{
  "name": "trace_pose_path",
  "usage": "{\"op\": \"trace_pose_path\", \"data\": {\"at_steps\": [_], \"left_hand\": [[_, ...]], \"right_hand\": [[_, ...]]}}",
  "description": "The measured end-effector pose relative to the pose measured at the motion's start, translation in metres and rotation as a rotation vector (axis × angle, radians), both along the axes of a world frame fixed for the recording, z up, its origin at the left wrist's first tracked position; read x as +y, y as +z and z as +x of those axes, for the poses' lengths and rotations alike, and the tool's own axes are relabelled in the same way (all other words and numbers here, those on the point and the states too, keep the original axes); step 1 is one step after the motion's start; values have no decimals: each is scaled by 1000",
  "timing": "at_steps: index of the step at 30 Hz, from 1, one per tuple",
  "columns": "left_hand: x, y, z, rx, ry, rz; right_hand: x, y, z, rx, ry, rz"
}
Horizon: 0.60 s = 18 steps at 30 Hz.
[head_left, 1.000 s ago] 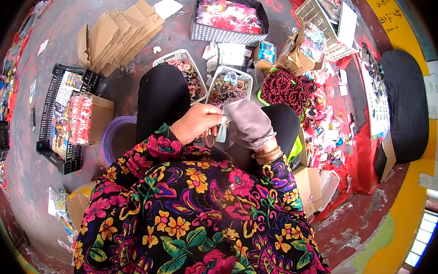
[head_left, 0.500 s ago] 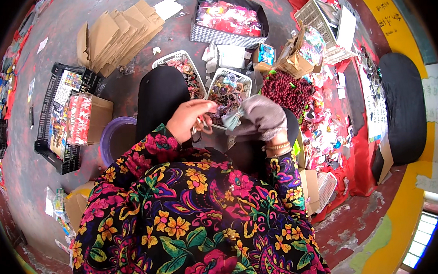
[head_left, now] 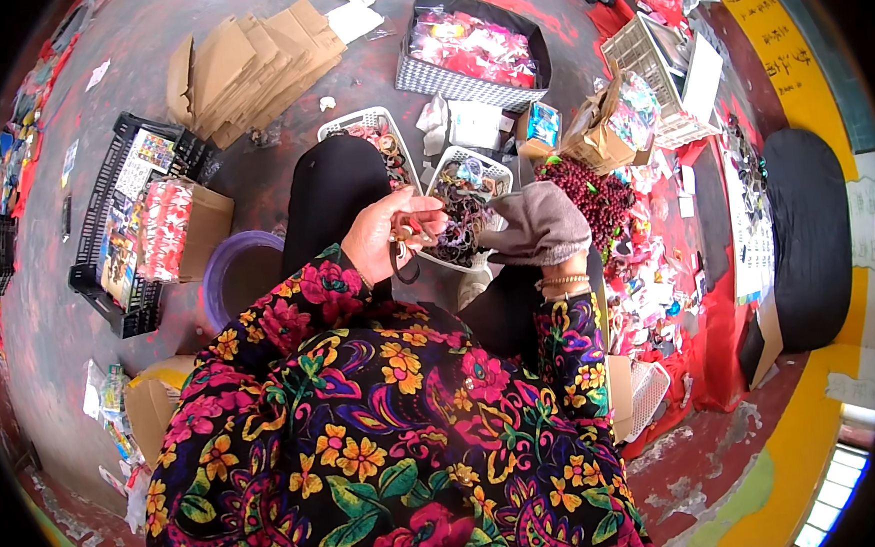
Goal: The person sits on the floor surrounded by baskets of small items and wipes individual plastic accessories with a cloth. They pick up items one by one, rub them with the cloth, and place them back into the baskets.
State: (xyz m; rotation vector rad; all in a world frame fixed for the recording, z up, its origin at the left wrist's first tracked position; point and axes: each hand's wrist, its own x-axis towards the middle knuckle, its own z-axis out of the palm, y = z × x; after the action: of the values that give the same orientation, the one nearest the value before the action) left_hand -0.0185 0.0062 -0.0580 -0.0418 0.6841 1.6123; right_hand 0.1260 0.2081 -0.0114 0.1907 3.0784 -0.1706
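My left hand (head_left: 387, 238) is raised in front of me, fingers closed on a few small dark hair ties; one dark loop (head_left: 404, 267) dangles below it. My right hand (head_left: 543, 227) wears a grey-brown glove and sits just right of the left hand, fingertips pointing toward it. Whether the glove grips anything is hidden. Under both hands stands a white basket (head_left: 472, 155) of dark hair ties. A second white basket (head_left: 348, 125) of similar items lies further left, beside my dark-clothed knee (head_left: 328, 195). My flowered sleeves fill the lower picture.
A heap of red beads (head_left: 593, 189) lies right of the baskets. Behind stand a grey basket of pink packets (head_left: 415, 76), flattened cardboard (head_left: 244, 65) and a white crate (head_left: 645, 55). At left are a black crate (head_left: 90, 240), a cardboard box (head_left: 212, 222) and a purple bucket (head_left: 219, 279).
Both hands have risen and shifted slightly up and right. The pale item seen between them earlier no longer shows; dark hair ties now hang from the left hand.
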Motion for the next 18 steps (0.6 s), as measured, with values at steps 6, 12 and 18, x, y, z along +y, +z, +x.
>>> {"op": "trace_pose_path", "data": {"at_steps": [6, 12, 18], "left_hand": [[0, 10, 6, 79, -62, -48], [0, -19, 1, -136, 68, -119], [4, -4, 17, -41, 2, -188]], "right_hand": [[-35, -15, 9, 405, 117, -250], [-89, 9, -3, 564, 118, -129], [-94, 5, -13, 7, -112, 98]]}}
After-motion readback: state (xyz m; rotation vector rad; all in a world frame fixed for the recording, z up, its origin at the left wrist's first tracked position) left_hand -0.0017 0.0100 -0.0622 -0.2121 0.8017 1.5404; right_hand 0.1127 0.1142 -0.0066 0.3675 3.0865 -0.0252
